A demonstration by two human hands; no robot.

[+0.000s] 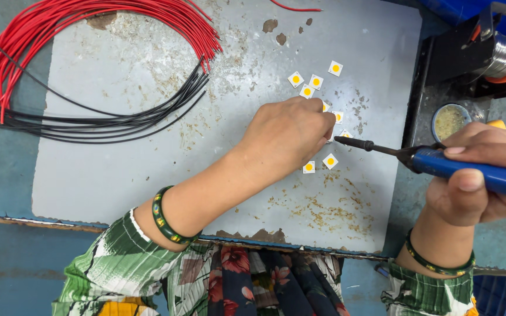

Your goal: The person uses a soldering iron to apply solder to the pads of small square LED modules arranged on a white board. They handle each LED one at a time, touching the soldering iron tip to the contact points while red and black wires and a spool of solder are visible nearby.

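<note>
My left hand [288, 137] rests knuckles-up on a grey metal plate [118, 175], fingers curled over a small white square chip that it mostly hides. What it pinches cannot be made out. My right hand [478, 181] grips a blue-handled soldering iron [469, 172], whose dark tip [341, 140] points left and sits just beside my left fingertips. Several white square chips with yellow round centres [330, 161] lie scattered around both hands on the plate.
A bundle of red wires [89, 23] and black wires [118, 120] curves across the plate's left side. A solder spool on a dark stand [502, 55] and a small round tin [449, 121] sit at the right. Flux crumbs litter the plate.
</note>
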